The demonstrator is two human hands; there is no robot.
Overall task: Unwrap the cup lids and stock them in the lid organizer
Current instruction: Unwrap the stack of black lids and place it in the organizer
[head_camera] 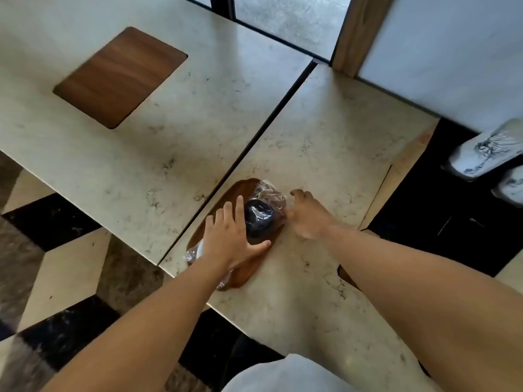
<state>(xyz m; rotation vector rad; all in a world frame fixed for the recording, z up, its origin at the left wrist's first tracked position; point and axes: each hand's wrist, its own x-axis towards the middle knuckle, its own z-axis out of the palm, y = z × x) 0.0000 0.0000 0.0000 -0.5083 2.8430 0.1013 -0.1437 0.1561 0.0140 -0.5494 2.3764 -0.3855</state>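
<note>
A stack of black cup lids (pixel 260 219) wrapped in clear plastic lies on a dark wooden inset (pixel 246 271) in the near table. The crinkled end of the wrap (pixel 268 190) sticks out on the far side. My left hand (pixel 230 236) rests flat on the left side of the package with fingers spread. On the package's right side, my right hand (pixel 307 212) pinches the plastic wrap. A second plastic-wrapped white item (pixel 195 253) shows partly under my left wrist. No lid organizer is in view.
Two stone-look tables (pixel 325 142) stand side by side with a narrow gap (pixel 271 120) between them. The left table has another wooden inset (pixel 119 77). White patterned cups (pixel 486 151) sit at the right edge. Tiled floor lies below.
</note>
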